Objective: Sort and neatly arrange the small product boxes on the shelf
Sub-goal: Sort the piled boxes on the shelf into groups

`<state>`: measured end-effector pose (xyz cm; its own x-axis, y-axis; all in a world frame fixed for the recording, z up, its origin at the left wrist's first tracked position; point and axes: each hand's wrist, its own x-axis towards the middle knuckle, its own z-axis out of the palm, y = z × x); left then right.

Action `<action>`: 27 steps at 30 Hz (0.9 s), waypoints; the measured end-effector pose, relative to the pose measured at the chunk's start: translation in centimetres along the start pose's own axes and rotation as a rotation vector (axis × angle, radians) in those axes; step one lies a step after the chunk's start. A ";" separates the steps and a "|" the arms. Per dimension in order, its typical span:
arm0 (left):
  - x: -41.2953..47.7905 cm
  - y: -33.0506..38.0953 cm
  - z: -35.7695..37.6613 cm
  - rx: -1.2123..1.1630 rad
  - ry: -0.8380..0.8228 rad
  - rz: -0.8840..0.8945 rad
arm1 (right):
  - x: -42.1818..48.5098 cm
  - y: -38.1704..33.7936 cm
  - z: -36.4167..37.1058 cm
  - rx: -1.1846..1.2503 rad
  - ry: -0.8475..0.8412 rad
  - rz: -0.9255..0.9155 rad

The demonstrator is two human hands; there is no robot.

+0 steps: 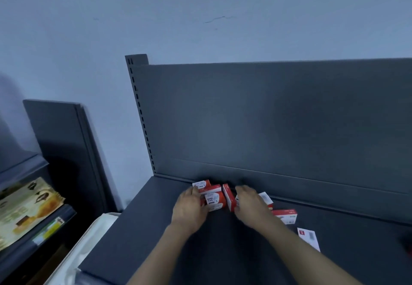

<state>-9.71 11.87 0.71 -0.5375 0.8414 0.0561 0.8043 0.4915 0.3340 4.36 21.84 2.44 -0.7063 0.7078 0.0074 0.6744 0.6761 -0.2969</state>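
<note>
Several small red-and-white paper clip boxes lie near the back of the dark grey shelf point(156, 240). My left hand point(189, 208) rests against the left cluster of boxes point(213, 197), its fingers on their left side. My right hand point(250, 202) lies over the right boxes, next to a tilted red box point(228, 197) standing between the hands. A white-topped box point(265, 197) peeks out past my right hand. Another box point(286, 215) lies alone further right, and a flat white box point(308, 238) sits nearer the front. The grip of either hand is hidden.
The shelf's dark back panel point(278, 117) rises behind the boxes, with a slotted upright point(139, 110) at its left. Left of the shelf stand a leaning dark panel point(62, 146), a white tray-like object point(89, 240) and a lower rack with printed packages point(26, 208).
</note>
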 end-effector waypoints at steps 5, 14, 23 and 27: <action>0.6 -0.8 1.1 -0.153 -0.021 0.023 | 1.2 0.4 1.1 -0.077 -0.023 0.039; 0.1 -1.6 0.1 0.146 -0.088 0.029 | 0.9 0.5 1.8 -0.209 -0.012 0.062; -0.5 -1.7 -2.0 0.010 -0.049 -0.009 | -1.2 0.0 0.2 -0.173 0.024 0.031; -0.4 2.1 -4.3 -0.009 0.101 0.046 | -2.9 0.8 -3.2 -0.089 0.135 0.017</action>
<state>-8.89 11.55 5.39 -0.5233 0.8358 0.1663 0.8267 0.4505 0.3371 7.59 20.98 5.24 -0.6634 0.7364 0.1332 0.7067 0.6750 -0.2120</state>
